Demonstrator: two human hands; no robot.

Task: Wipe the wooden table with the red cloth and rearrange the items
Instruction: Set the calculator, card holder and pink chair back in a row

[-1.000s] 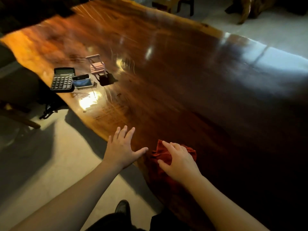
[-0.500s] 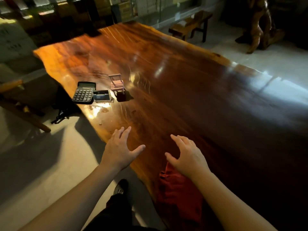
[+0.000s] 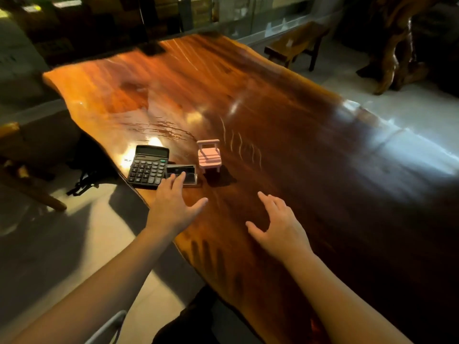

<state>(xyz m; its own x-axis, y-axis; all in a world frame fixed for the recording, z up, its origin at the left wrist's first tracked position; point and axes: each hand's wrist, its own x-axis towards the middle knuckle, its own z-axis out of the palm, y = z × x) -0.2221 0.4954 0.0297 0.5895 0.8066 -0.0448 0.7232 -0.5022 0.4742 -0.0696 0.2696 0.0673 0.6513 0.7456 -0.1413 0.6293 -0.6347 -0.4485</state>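
Note:
A long glossy wooden table (image 3: 285, 150) fills the view. Near its left edge lie a black calculator (image 3: 147, 167), a small dark card holder (image 3: 185, 175) and a tiny pink toy chair (image 3: 209, 156) standing upright. My left hand (image 3: 173, 207) hovers open, its fingertips over the near edge of the card holder and the calculator's corner. My right hand (image 3: 278, 227) is open above bare wood, to the right of and nearer than the toy chair. Only a small red patch (image 3: 314, 326), perhaps the red cloth, shows beside my right forearm.
A wooden bench (image 3: 295, 45) stands on the pale floor beyond the table's far right edge, next to a carved wood trunk (image 3: 397, 58). A dark bag (image 3: 92, 167) lies on the floor left of the table, by a chair leg (image 3: 37, 197).
My right hand let go of the red cloth, which slid out of view. Both hands moved forward toward the calculator, card holder and toy chair; the camera moved closer.

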